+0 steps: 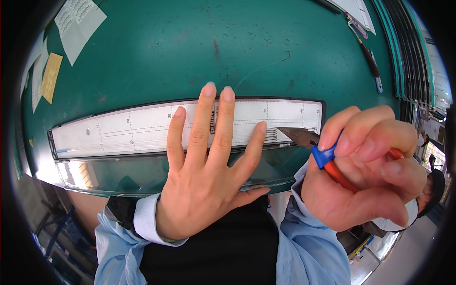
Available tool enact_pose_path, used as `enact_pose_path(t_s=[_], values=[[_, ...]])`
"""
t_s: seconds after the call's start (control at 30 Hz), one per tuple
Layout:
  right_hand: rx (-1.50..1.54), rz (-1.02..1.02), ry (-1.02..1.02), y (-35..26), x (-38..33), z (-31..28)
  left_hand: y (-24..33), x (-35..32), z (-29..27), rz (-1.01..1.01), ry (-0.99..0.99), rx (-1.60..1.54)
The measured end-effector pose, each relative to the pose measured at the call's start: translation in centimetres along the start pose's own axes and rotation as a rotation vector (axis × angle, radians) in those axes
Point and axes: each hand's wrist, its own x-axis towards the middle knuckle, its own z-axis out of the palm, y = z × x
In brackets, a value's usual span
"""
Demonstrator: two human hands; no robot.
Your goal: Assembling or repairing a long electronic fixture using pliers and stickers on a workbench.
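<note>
Much of the pliers' red and blue handles [332,164] is concealed inside the closed right hand [365,171]. Part of the white measuring scale [142,126] is covered by the flat left hand [204,175]. The thin wires [271,134] at the plier tips are too fine to be counted. Papers [78,23] on the counter [190,52] are cut off by the rim.

Light blue sleeves with white cuffs, black apron front.
</note>
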Motion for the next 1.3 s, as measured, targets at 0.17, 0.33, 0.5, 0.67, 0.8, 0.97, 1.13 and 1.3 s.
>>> enact_pose_path(t_s=[0.17,0.33,0.5,0.67,0.8,0.97,1.13,1.3], values=[[0.051,0.001,-0.009,0.7,-0.9,-1.2,0.0,0.0,0.0,0.003,0.008,-0.002],[0.094,-0.017,-0.018,1.2,-0.8,-1.2,-0.3,-0.2,0.1,0.017,0.038,-0.006],[0.091,-0.015,-0.027,1.5,-0.6,-1.4,-0.4,-0.2,0.1,0.018,0.04,-0.039],[0.1,-0.015,-0.041,1.7,-0.5,-1.6,-0.4,-0.2,0.1,0.018,0.041,-0.019],[0.088,-0.01,-0.039,1.3,-0.7,-1.5,-0.3,-0.2,0.0,0.019,0.036,0.011],[0.069,-0.006,-0.025,1.3,-0.7,-1.2,-0.3,-0.2,0.1,0.018,0.044,0.002],[0.066,-0.015,-0.01,1.2,-0.9,-1.0,-0.3,-0.3,0.1,0.022,0.059,-0.016],[0.074,-0.03,0.009,1.3,-1.1,-0.9,-0.2,-0.2,0.1,0.019,0.065,-0.031]])
